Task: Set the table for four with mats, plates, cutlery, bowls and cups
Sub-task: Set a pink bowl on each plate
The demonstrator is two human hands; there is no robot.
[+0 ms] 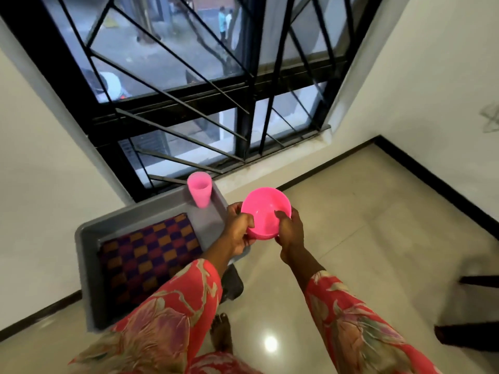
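Both hands grasp the pink bowl [266, 211] in mid-air just right of the grey tray [89, 238]: left hand [237, 230] under its near side, right hand [290, 228] thumb over the rim. Carry it level and two-handed to its place setting (no table shows here), leaving the pink cup [199, 193] standing on the tray's corner.

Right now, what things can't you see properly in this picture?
- Head view: the pink bowl's underside, covered by the left hand and right hand.
- The checkered mat's near end, behind the left sleeve.
- The dark furniture, cut off by the right edge.
- The dining table isn't in view.
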